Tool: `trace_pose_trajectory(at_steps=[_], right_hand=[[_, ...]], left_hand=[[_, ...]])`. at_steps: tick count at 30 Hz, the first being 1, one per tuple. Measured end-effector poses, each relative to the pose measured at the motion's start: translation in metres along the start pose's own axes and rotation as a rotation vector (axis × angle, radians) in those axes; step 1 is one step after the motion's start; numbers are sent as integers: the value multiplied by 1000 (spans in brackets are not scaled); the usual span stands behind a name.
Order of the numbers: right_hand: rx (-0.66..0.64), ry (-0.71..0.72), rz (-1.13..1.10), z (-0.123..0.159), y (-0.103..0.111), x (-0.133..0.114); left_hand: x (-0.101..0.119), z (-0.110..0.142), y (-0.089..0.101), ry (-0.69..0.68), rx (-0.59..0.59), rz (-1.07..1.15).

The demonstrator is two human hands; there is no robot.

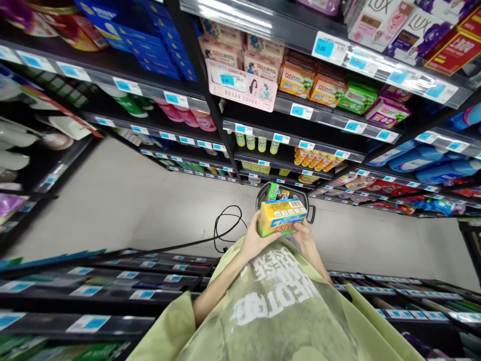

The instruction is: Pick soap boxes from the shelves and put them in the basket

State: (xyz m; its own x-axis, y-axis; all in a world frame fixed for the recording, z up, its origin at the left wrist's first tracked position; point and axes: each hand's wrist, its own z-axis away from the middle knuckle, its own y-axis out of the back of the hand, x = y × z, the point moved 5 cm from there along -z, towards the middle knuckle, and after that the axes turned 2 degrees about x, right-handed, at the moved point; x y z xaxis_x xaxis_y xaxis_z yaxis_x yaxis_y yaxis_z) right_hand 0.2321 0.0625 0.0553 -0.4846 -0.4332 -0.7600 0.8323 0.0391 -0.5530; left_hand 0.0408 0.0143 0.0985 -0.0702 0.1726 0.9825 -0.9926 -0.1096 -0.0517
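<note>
Both my hands hold a yellow soap pack (282, 214) in front of my chest. It is box-shaped, with blue and green bands and a barcode on its upper face. My left hand (254, 239) grips its left end and lower edge, while my right hand (301, 233) has its fingers against the lower right corner. Beyond and below the pack, a black shopping basket (259, 199) stands on the floor, partly covered by it. Inside the basket lie a green box (274, 191) and a smaller dark, colourful packet (285, 194).
Ahead rises a shelf rack (259, 128) with boxed soaps (296, 80), yellow-green bottles (262, 144) and orange packs (317, 158). Blue bottles (417, 163) line the right side. A black cable (199, 242) loops across the floor (150, 200) to my left. More shelving (124, 286) runs close behind me.
</note>
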Motion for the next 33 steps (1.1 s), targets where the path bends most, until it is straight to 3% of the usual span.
trace_pose_trajectory(at_steps=[6, 14, 26, 33], right_hand=[[-35, 114, 229, 5, -13, -18], [-241, 263, 449, -7, -32, -47], [-108, 176, 373, -10, -24, -39], [-39, 108, 295, -12, -22, -32]], left_hand=[[-4, -2, 13, -51, -32, -11], [-4, -11, 16, -175, -43, 36], [-6, -19, 13, -137, -69, 121], [-4, -20, 12, -77, -12, 93]])
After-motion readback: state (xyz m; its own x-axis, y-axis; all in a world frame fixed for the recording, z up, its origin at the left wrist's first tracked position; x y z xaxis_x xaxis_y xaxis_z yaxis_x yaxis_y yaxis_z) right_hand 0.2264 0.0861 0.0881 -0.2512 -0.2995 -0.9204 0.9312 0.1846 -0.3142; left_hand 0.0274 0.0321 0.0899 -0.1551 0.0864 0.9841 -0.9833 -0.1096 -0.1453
